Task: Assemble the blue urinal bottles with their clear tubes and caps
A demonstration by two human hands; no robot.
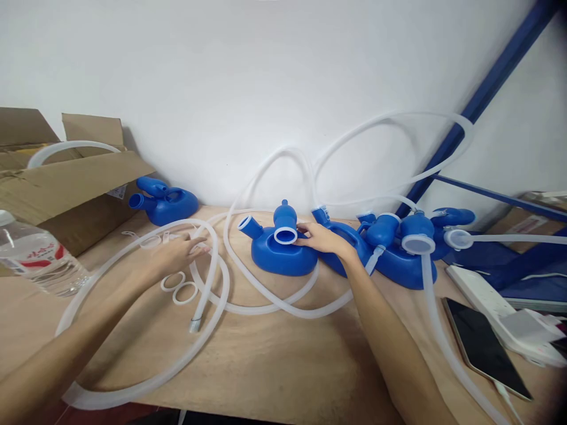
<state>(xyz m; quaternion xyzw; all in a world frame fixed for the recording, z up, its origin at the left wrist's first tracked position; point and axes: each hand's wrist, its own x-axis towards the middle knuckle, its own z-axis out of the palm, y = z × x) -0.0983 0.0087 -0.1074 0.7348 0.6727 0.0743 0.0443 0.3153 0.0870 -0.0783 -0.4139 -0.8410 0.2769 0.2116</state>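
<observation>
My right hand (325, 239) has its thumb and fingers pinched on a blue funnel-shaped piece (284, 215) with a white rim. This piece rests on top of a blue plastic urinal bottle (279, 262), whose spout with a white ring points up left. Left of the bottle, my left hand (177, 257) is closed, fingertips bent among the loops of clear tube (215, 251); what they hold is hidden. Two white rings (178, 288) lie on the table below it. The tube's end with a clear connector (194, 324) lies nearby.
More blue bottles (398, 268) with tubes crowd the right; another bottle (172, 206) stands back left. A cardboard box (80, 195) and water bottle (38, 257) are at left. A phone (485, 345) and power strip (482, 298) lie right. The wall (248, 88) stands behind.
</observation>
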